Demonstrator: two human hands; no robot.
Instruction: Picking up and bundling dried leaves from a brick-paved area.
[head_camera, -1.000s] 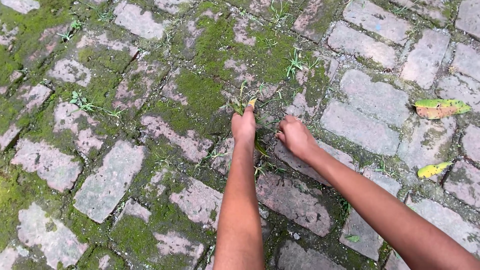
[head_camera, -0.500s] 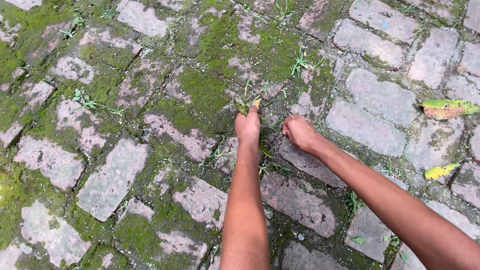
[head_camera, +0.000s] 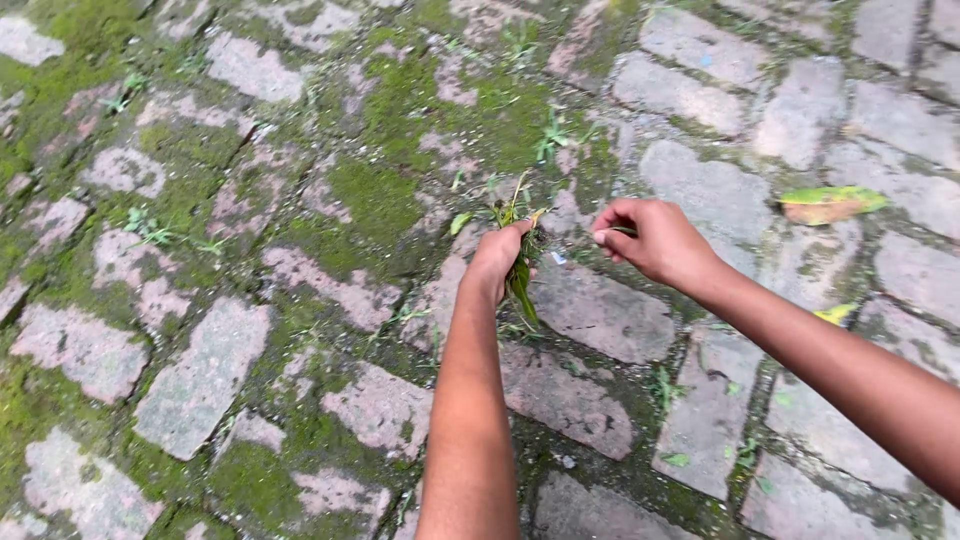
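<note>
Green moss (head_camera: 380, 195) fills the joints of the old stone paving (head_camera: 600, 320), and small weeds (head_camera: 550, 135) sprout between the blocks. The left hand (head_camera: 497, 258) is clenched around a small bunch of pulled weeds (head_camera: 518, 270), whose long leaves hang below the fist and whose thin stalks stick up above it. The right hand (head_camera: 650, 240) hovers just beside it, its fingers (head_camera: 612, 222) pinched on what looks like a thin green stem, too small to be sure of. A second ago both hands were pressed low against the joint between the blocks; now they have lifted clear of the ground and the bunch has come up with the left hand, so the plants at that spot seem to be out of the crack. A fallen yellow-green leaf (head_camera: 830, 203) lies well apart to the right, and a smaller yellow leaf (head_camera: 835, 314) sits near the right forearm.
</note>
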